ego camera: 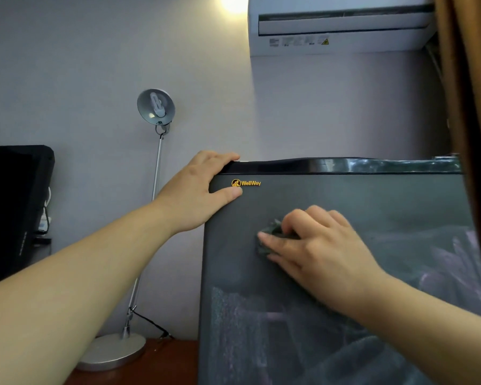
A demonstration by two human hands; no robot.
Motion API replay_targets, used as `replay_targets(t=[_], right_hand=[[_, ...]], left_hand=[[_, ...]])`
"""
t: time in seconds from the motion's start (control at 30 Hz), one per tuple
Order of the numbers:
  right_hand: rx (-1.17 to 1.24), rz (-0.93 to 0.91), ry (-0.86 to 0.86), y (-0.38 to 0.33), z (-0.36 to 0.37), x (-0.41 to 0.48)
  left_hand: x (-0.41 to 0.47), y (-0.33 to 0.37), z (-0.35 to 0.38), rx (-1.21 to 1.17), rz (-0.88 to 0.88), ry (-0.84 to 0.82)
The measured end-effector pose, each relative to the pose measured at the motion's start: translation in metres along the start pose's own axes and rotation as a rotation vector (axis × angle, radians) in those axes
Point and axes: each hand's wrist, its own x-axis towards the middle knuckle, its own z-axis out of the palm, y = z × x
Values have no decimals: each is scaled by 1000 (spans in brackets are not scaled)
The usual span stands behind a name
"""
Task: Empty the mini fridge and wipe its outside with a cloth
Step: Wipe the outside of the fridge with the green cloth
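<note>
A person's right hand [314,245] presses a crumpled grey cloth [270,237] against the dark grey mini fridge [358,207] door; the left hand [200,190] clamps its top corner. Firm, overlapping strokes should prevent streaks.

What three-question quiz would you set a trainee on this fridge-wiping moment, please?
1. True or false: the left hand grips the mini fridge at its top corner.
2. The right hand presses the cloth against the fridge's: A) front, B) top, C) underside.
3. Fill in: the desk lamp stands to the fridge's ___ in this view.
Key: 1 true; 2 A; 3 left.
</note>
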Motion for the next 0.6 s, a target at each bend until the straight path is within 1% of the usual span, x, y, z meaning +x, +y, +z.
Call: replay_targets(t=[0.03,0.1,0.13,0.17,0.2,0.23,0.27,0.33,0.37,0.4,0.47,0.5,0.53,0.57,0.6], right_hand=[[2,61,10,9,-2,3],[56,342,129,21,-7,13],[64,360,137,17,-7,14],[52,252,96,4,-4,11],[29,85,36,-7,0,3],[17,-11,-3,-9,0,-5],[18,8,-1,-1,-3,-6],[20,339,131,28,-10,-3],[19,460,168,34,-14,-5],[-2,450,154,32,-14,-11],[-39,205,62,12,-11,-28],[-47,139,33,13,-12,-35],[-60,156,27,23,-16,-37],[-79,276,56,37,-20,-36],[-85,421,122,49,-24,-34]], left_hand=[[0,1,0,0,-5,-1],[0,2,1,3,-13,2],[-1,3,2,8,-17,8],[-2,3,2,17,-19,15],[-2,4,3,23,-19,16],[-1,4,4,27,-21,14],[-1,5,5,29,-22,9],[-1,6,5,36,-29,1],[-2,6,5,39,-37,5],[-3,7,5,41,-47,9],[-5,10,7,46,-62,5],[-5,12,7,61,-71,7],[-6,15,8,98,-78,18],[-6,18,8,168,-87,33],[-7,21,10,262,-98,49]])
